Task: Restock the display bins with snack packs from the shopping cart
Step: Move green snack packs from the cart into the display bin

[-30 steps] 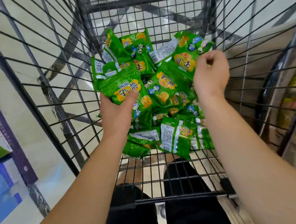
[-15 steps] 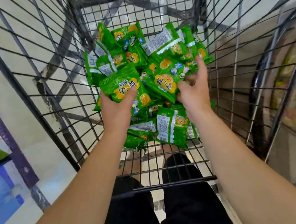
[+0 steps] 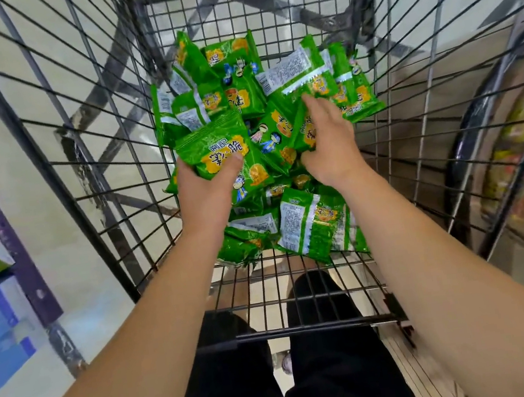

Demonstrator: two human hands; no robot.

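Now, left hand [image 3: 207, 188]: your thumb pinches a green pack [image 3: 214, 148] above the cart [image 3: 304, 327] floor.
Right hand [image 3: 330, 142]: fingers loosely spread, touching a tilted pack [image 3: 306, 127] just beyond them, nearer this hand.
Packs: heaped inside the cart.
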